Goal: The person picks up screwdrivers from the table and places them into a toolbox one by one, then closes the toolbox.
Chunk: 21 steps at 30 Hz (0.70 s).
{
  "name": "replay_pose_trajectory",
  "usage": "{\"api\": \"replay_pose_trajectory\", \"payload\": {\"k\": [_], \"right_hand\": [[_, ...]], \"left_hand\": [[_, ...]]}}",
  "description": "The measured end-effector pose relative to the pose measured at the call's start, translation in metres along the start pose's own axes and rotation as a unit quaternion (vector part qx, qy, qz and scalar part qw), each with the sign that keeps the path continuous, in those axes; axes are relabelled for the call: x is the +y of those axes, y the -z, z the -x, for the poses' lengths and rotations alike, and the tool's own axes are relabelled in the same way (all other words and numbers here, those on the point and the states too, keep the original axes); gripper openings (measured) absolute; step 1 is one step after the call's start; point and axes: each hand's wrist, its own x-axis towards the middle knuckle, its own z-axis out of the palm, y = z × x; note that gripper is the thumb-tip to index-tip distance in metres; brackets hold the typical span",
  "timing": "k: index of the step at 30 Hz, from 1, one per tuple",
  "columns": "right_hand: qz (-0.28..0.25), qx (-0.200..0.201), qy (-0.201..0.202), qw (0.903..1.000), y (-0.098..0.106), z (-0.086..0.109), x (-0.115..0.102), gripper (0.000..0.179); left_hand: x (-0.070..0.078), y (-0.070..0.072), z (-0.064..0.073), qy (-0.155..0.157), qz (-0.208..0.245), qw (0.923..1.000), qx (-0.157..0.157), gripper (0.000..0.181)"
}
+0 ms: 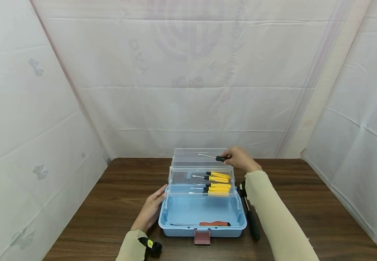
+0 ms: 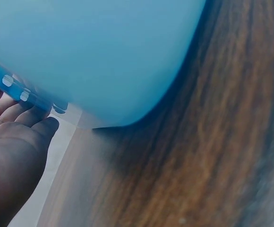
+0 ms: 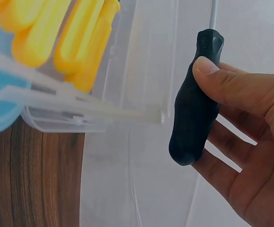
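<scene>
My right hand (image 1: 240, 158) pinches a screwdriver (image 3: 193, 101) by its black handle, thumb on one side and fingers on the other. Its thin shaft points left, above the raised clear trays of the toolbox (image 1: 172, 232). Against the left wall of this light-blue box rests my left hand (image 1: 150, 210), its fingers near the rim and hinge side; the left wrist view shows the hand (image 2: 14, 142) beside the blue wall. Several yellow-handled screwdrivers (image 1: 219, 179) lie in the clear trays (image 1: 178, 174). A screwdriver with a red and black handle (image 1: 214, 223) lies in the box's bottom.
A larger black-handled screwdriver (image 1: 252, 224) lies on the dark wooden table (image 1: 129, 181), right of the box. The box's pinkish latch (image 1: 202, 237) hangs down at the front. White sheeting (image 1: 188, 108) surrounds the table at the back and sides.
</scene>
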Motion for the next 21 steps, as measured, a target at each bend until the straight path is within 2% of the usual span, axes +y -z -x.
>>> {"api": "replay_pose_trajectory", "payload": {"k": [11,21], "right_hand": [[-0.015,-0.008,-0.018,0.9997,-0.008,-0.008,-0.008,0.026],[-0.031,-0.02,-0.012,0.9992,-0.012,-0.011,-0.013,0.029]], "left_hand": [[0.0,0.0,-0.001,-0.003,-0.002,1.0,-0.004,0.05],[-0.001,0.0,0.001,-0.016,0.002,0.9998,-0.007,0.05]]}}
